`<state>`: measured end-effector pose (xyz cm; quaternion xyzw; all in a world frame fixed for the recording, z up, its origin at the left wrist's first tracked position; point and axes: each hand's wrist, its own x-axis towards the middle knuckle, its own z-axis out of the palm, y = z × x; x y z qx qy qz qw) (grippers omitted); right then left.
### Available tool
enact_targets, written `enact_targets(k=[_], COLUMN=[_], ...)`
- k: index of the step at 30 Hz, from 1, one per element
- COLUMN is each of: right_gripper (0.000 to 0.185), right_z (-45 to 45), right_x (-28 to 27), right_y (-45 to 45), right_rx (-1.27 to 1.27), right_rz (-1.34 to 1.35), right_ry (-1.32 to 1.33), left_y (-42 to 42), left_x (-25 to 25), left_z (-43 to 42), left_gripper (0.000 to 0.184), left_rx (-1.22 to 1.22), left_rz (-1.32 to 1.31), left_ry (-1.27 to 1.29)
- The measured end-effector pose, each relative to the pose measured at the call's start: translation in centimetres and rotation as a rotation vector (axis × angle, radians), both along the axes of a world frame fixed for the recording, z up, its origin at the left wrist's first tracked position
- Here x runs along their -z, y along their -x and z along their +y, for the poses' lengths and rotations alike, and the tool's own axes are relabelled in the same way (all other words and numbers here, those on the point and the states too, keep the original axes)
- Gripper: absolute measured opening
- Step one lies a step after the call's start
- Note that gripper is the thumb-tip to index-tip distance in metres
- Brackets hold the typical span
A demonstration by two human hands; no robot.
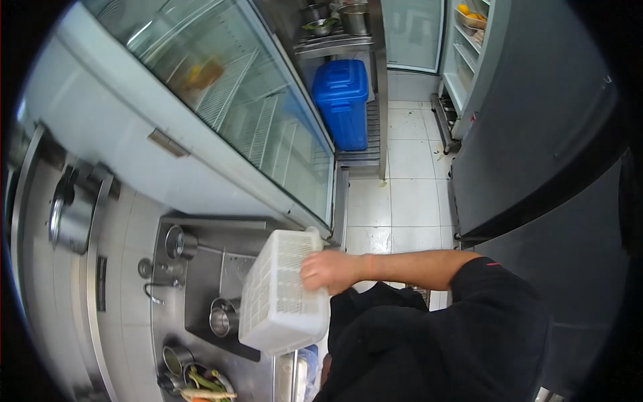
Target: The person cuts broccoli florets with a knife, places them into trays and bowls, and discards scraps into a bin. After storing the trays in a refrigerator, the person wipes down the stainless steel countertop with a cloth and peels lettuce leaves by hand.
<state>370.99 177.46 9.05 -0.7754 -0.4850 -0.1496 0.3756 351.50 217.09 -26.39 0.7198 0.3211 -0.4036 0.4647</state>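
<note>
A white plastic basket (pixel 271 295) with perforated sides is tilted beside the sink (pixel 211 288), covering part of its near edge. My right hand (pixel 326 271) is closed on the upper part of the basket, its fingers pressed against the perforated wall. The basket's inside is hidden from this angle. My left hand does not show. Inside the sink stands a metal pot (pixel 224 317), just left of the basket. Another metal pot (pixel 179 242) sits at the sink's far corner, near the tap (pixel 161 287).
Vegetables fill a bowl (pixel 207 385) on the counter, beside another pot (pixel 176 360). A glass-door fridge (pixel 234 87) stands beyond the sink. A lidded blue bin (pixel 341 107) rests on a rack by the tiled aisle (pixel 395 194). Dark cabinets (pixel 529 147) line the right.
</note>
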Motion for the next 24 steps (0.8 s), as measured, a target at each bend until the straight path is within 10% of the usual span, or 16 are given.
enact_targets(k=[5, 13, 17, 20, 23, 24], right_gripper=[0.031, 0.043, 0.036, 0.042, 0.052, 0.049], right_z=[-14.3, -33.2, -32.2, -32.2, -34.0, -34.2], right_x=[2.8, 24.8, 26.5, 23.9, 25.5, 31.0], right_y=[-0.9, 13.0, 18.5, 22.1, 24.9, 27.0], right_rx=[0.437, 1.632, 2.587, 2.435, 2.010, 2.004], right_rz=[0.225, 1.080, 1.250, 1.593, 1.845, 1.824], right_ry=[-0.118, 0.325, -0.418, -0.178, 0.100, 0.186], left_y=[-10.4, -30.6, -37.8, -44.6, -47.2, -48.9], left_x=[1.5, 6.1, 6.3, 8.5, 6.1, 5.7], left_z=[-2.6, -16.1, -27.1, -33.7, -41.2, -43.7], left_gripper=[0.029, 0.031, 0.034, 0.041, 0.041, 0.039], left_rx=[0.172, 0.364, 0.845, 1.444, 0.744, 0.847], left_rz=[0.032, 0.165, 0.037, -0.217, -0.084, -0.148], left_ry=[0.012, 0.063, -0.013, -0.055, 0.065, 0.085])
